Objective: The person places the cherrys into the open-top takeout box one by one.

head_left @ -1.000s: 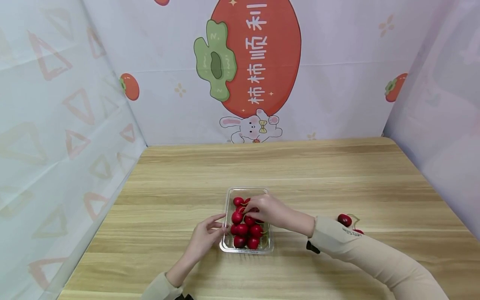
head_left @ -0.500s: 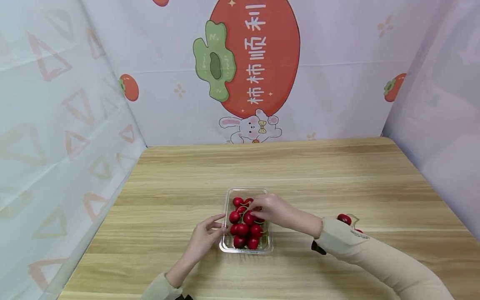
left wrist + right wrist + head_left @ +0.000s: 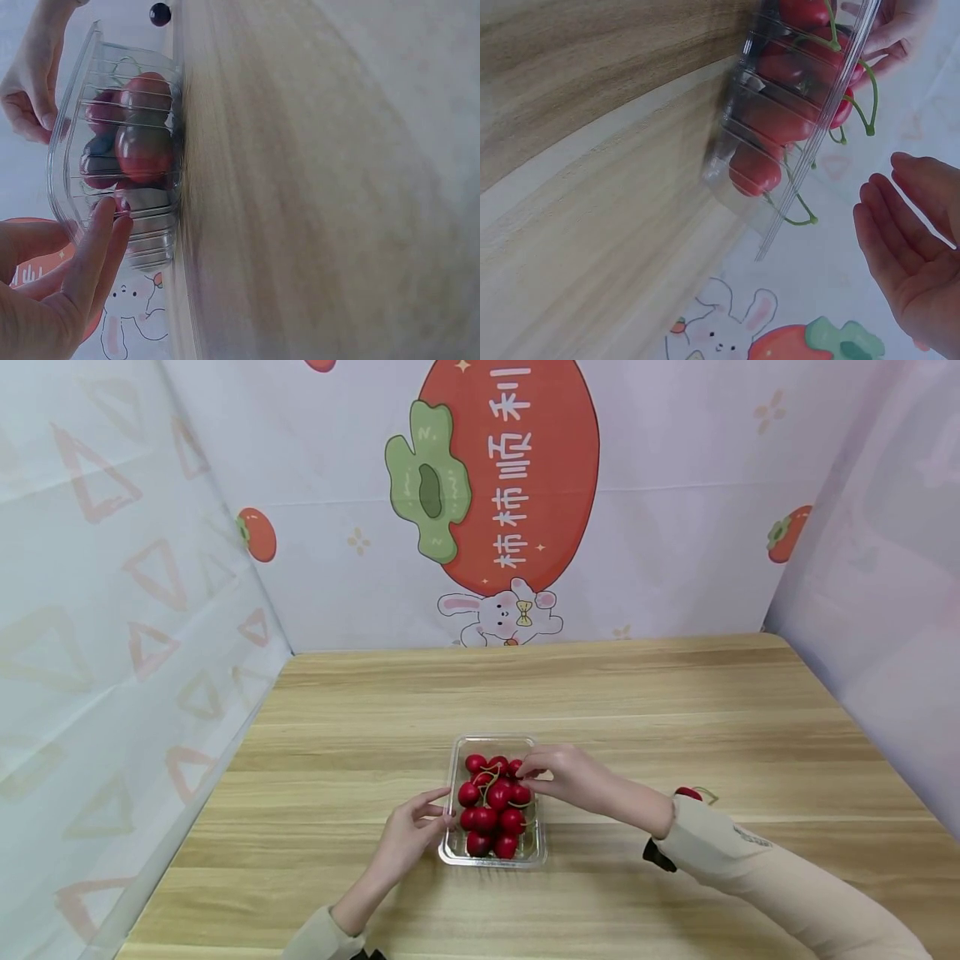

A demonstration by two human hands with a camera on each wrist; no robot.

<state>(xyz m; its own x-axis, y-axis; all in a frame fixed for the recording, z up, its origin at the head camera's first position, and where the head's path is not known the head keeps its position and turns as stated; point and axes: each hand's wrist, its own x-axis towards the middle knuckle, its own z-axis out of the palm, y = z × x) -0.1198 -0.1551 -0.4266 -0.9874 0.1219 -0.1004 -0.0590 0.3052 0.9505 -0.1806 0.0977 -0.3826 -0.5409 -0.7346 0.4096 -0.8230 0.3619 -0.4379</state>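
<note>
A clear plastic tray holding several red cherries with green stems sits on the wooden table near its front middle. My left hand rests straight fingers against the tray's left wall. My right hand hovers at the tray's far right rim, fingertips just beside the top cherries. In the right wrist view that hand shows relaxed fingers and an empty palm next to the tray and its cherries.
A loose cherry with a stem lies on the table to the right, partly hidden behind my right sleeve. Printed cloth walls enclose the table on the left, back and right.
My right hand drew back to the right from above the cherries to the tray's right rim, uncovering more cherries. The left hand and tray stayed put.
</note>
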